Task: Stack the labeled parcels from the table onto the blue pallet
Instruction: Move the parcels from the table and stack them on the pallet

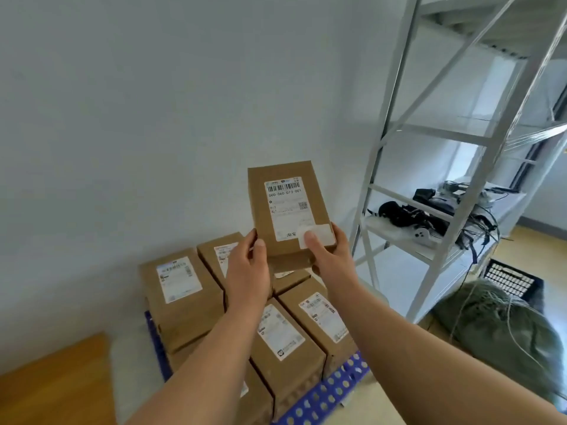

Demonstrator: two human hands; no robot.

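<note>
Labeled parcel (pixel 288 210) held label-up above stacked parcels (pixel 181 297) on blue pallet (pixel 334 394); left hand (pixel 248 268), right hand (pixel 326 253) each clamp near corner, likely for placement.

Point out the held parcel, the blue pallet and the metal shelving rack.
held parcel (pixel 287 207): head view, on its white shipping label.
blue pallet (pixel 329 394): head view, on the perforated front edge at lower right.
metal shelving rack (pixel 376 167): head view, on its near left upright post.
</note>
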